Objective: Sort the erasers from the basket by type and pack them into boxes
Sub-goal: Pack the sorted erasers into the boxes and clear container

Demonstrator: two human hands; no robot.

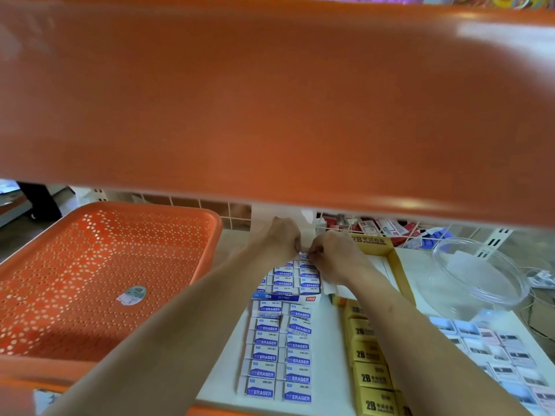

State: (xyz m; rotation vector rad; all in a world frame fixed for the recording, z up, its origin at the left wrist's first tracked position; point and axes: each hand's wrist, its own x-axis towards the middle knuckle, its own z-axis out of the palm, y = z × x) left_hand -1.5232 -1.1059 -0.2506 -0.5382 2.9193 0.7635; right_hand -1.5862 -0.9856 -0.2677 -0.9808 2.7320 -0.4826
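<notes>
Orange basket (105, 280) empty; blue erasers (279, 352) part boxed, rest rowed on surface (222, 370). Left hand (280, 238), right hand (333, 256) fingers pinch one eraser (304, 256). Yellow erasers (371, 352) unpacked.

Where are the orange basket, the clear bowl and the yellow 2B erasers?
orange basket (90, 265): head view, on its bare perforated floor.
clear bowl (495, 295): head view, on its near wall.
yellow 2B erasers (372, 376): head view, on the top face of one in the column.
</notes>
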